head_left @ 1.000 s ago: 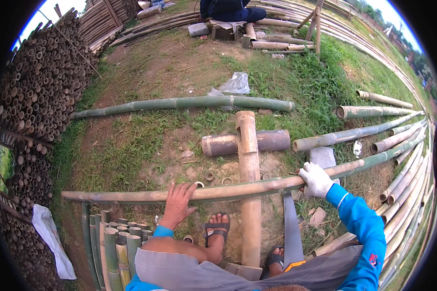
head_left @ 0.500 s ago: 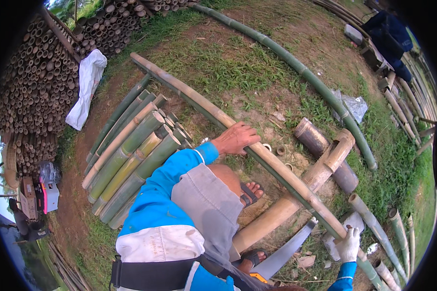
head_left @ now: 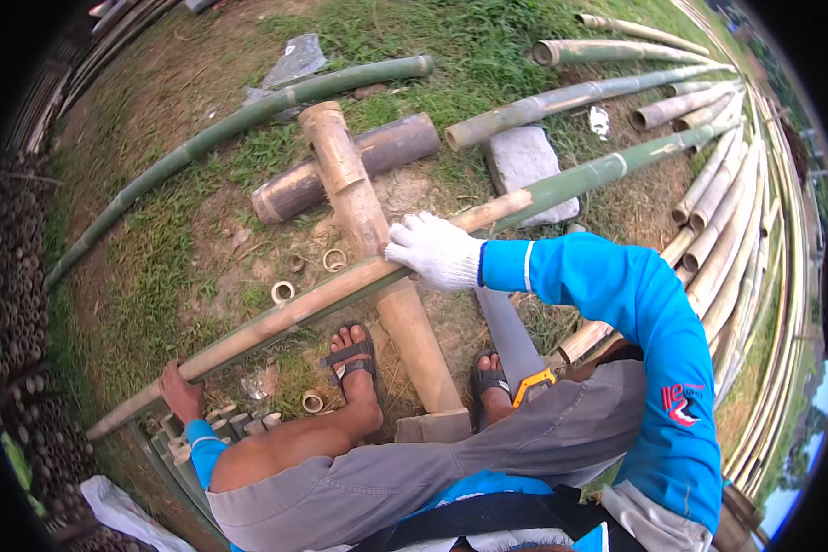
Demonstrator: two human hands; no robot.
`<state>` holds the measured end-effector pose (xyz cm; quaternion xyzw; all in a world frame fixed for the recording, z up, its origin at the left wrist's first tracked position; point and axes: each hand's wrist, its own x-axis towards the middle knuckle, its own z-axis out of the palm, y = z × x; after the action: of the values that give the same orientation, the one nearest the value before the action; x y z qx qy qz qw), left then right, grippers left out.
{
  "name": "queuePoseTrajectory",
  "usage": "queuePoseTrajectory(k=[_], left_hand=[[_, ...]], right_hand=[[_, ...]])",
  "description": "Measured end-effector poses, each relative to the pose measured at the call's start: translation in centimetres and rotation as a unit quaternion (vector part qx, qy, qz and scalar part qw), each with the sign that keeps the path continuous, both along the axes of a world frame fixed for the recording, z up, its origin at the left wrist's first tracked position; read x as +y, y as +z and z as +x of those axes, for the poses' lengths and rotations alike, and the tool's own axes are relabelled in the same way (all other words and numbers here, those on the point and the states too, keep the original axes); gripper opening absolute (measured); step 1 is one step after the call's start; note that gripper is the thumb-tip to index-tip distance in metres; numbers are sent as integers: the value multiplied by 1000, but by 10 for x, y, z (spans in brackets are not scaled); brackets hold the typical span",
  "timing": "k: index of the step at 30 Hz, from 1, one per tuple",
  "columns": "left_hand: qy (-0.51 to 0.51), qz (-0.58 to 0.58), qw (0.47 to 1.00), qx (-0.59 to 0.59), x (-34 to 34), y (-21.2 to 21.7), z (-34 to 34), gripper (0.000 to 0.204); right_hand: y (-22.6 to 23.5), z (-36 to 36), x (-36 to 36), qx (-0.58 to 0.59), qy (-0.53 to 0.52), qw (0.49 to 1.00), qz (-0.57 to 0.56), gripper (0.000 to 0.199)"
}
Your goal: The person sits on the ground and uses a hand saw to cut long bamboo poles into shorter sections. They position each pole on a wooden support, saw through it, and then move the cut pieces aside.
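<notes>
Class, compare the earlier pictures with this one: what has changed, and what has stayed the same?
The bare left hand has moved left along the long bamboo pole, toward its end; the gloved right hand has also moved left, close to the thick bamboo beam beneath. Both hands still hold the pole; the saw remains beside the right foot.

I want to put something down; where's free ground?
There's open grassy ground at left, between the curved green bamboo pole and the long tan-green bamboo pole in hand. It's crowded at right with tan bamboo poles, and beside the left hand with short bamboo tubes.
</notes>
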<state>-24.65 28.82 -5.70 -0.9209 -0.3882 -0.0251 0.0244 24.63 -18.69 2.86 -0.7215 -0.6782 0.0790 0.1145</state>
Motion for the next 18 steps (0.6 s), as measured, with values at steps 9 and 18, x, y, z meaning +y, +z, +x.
queuePoseTrajectory(k=[9, 18], left_hand=[[-41, 48, 995, 75, -17, 13, 32, 92], [-247, -66, 966, -42, -141, 35, 176, 78]], right_hand=[[5, 57, -137, -103, -147, 982, -65, 56], [9, 73, -122, -127, -121, 981, -78, 54]])
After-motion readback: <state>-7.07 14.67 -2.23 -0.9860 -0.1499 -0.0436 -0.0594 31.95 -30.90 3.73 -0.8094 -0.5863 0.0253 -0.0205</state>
